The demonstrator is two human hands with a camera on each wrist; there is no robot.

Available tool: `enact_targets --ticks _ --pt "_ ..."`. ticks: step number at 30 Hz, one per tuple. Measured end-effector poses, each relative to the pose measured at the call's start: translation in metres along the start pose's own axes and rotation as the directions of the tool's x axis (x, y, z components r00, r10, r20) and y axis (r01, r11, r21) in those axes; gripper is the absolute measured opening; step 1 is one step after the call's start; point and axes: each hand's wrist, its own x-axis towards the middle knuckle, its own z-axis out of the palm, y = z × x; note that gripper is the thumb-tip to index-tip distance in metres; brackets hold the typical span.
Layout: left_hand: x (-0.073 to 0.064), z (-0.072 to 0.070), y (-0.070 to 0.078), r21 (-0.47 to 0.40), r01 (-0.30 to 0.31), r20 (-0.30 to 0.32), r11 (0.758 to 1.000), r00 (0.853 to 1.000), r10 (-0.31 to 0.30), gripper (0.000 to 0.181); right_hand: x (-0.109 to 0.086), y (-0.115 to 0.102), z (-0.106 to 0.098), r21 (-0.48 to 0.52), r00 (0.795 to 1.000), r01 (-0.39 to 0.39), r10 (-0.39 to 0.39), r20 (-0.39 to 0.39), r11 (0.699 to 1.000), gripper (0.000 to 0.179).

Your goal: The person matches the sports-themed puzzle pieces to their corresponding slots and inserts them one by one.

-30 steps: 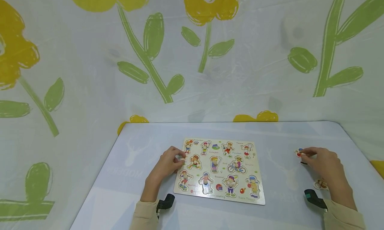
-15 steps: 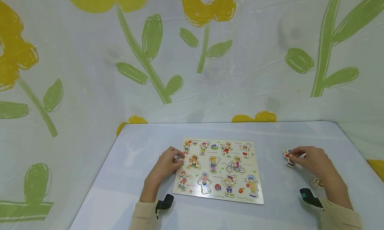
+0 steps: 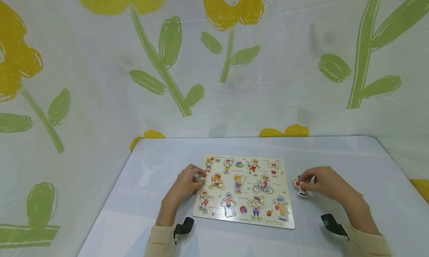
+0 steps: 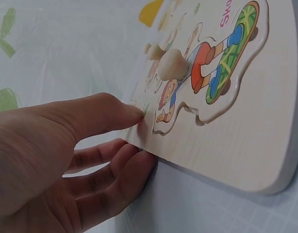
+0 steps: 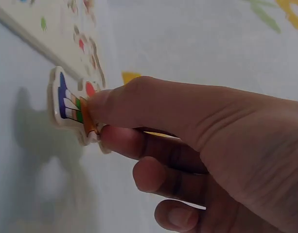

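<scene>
A wooden peg puzzle board (image 3: pixel 248 192) with cartoon sports figures lies on the table. At its left edge, my left hand (image 3: pixel 187 179) holds the rim. In the left wrist view the thumb (image 4: pixel 112 114) is on the top side and the other fingers curl at the edge, near a knobbed skateboarder piece (image 4: pixel 202 63). To the right of the board, my right hand (image 3: pixel 323 180) pinches a figure-shaped puzzle piece (image 3: pixel 297 186) between thumb and forefinger. In the right wrist view the piece (image 5: pixel 66 104) is tilted above the table; its upper part is hidden behind the thumb.
The white table (image 3: pixel 161 197) has a faint deer print on it. Behind it hangs a pale cloth wall (image 3: pixel 268 100) with yellow flowers. Each wrist wears a black camera mount, such as the right one (image 3: pixel 333 225).
My right hand has lifted the piece and carried it left, closer to the board. Another loose piece seen earlier under the right forearm is now covered by it. The left hand stays in place.
</scene>
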Motion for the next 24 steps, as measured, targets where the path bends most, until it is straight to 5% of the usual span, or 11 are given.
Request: enact_targets --ticks 13,24 --pt "0.001 -0.004 0.003 -0.001 0.015 0.005 1.0 1.0 -0.015 0.014 0.005 -0.045 0.022 0.075 0.979 0.129 -0.14 0.152 0.989 0.007" --pt "-0.001 -0.005 0.007 -0.006 0.032 0.014 0.999 0.999 -0.032 0.015 0.001 -0.062 0.025 0.085 0.958 0.125 -0.143 0.248 0.988 0.012"
